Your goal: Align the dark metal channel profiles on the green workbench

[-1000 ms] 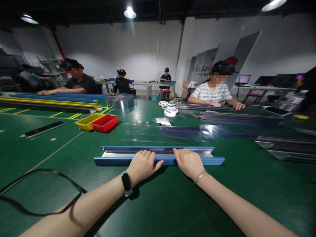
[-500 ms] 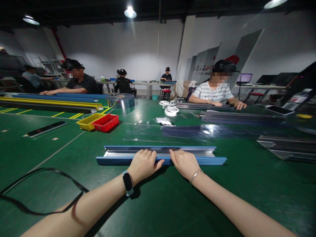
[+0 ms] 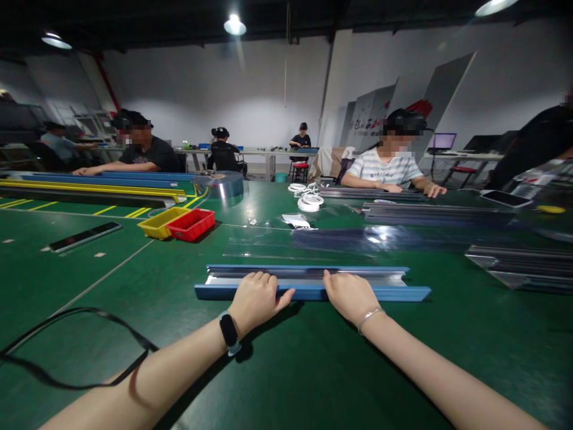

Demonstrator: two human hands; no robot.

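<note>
In front of me a blue channel-shaped metal profile [image 3: 398,293] lies lengthwise from left to right on the green table [image 3: 304,376]. Its inside is pale and shiny, with a dark strip along the far wall. My left hand [image 3: 256,297] is closed over the near wall left of the middle, fingers curled into the channel and thumb along the near side. Right of the middle, my right hand [image 3: 350,297] grips the same wall, its fingers bent over the edge. The fingertips inside the channel are hidden.
Beyond the profile lie clear plastic film [image 3: 349,237] and white rings [image 3: 310,202]. Yellow [image 3: 152,227] and red [image 3: 191,226] bins and a phone [image 3: 85,237] are to the left. Dark profiles [image 3: 523,269] lie right. A co-worker [image 3: 387,170] sits across; a black strap [image 3: 89,309] loops near my left arm.
The blue profile has shifted to the right along the table. My right hand has moved right with it, while my left hand stays nearly in place, so the hands are farther apart.
</note>
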